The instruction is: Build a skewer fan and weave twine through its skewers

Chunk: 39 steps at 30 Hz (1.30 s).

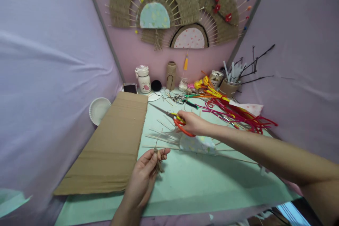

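My left hand [145, 169] pinches a small twine tassel [159, 166] above the front of the table; a loose end of twine sticks up from it. In my right hand [194, 123] is a pair of scissors [181, 124] with red and yellow handles, the blades pointing to the far left. Beneath my right arm lies a half-round piece of pale blue patterned fabric [197, 144], with thin sticks [161, 137] fanning out from it. My right hand and forearm cover part of these sticks.
A corrugated cardboard sheet [113, 144] lies at left, beside a white fluted bowl [99, 110]. Along the back stand a white bottle [143, 79], a twine spool [171, 76] and a jar [230, 86] with twigs. Red pipe cleaners [238, 113] spread at right. Woven fans [156, 3] hang on the wall.
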Motion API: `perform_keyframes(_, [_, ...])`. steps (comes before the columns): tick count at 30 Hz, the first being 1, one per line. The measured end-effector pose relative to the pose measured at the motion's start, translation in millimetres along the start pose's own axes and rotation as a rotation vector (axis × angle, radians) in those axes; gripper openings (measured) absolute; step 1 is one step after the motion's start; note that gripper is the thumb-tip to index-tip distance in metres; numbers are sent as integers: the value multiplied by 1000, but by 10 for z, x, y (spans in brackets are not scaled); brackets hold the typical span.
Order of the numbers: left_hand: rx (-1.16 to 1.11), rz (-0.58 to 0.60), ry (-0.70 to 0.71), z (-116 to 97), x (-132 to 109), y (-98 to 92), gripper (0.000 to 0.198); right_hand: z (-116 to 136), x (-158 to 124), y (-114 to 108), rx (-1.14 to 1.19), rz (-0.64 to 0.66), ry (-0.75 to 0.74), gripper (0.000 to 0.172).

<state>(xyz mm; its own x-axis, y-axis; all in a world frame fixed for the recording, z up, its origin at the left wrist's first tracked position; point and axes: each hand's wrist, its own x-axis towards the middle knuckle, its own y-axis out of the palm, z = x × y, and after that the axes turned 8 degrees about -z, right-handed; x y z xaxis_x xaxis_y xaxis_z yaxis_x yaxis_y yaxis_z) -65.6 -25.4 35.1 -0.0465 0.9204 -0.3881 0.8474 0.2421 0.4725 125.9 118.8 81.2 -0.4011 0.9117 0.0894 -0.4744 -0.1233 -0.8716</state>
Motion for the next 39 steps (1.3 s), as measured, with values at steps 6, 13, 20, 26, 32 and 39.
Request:
perform_keyframes(6, [1, -9, -6, 23, 28, -53, 18, 140, -13, 484, -96, 52, -73, 21])
perform_keyframes(13, [-15, 28, -11, 30, 49, -127, 16, 157, 590, -9, -314, -3, -68, 17])
perform_keyframes(20, [-28, 31, -2, 21, 96, -98, 14, 182, 1692, -1555, -432, -746, -47, 33])
perform_keyframes(26, [-55, 57, 1, 3, 139, -107, 12, 126, 1701, -1030, -429, -406, -93, 35])
perform_keyframes(32, [-69, 20, 18, -37, 150, -66, 17, -8, 1605, 113, -407, -80, -142, 24])
perform_keyframes(39, [-170, -45, -32, -81, 270, 59, 20, 11, 1771, 530, -346, 8, -135, 26])
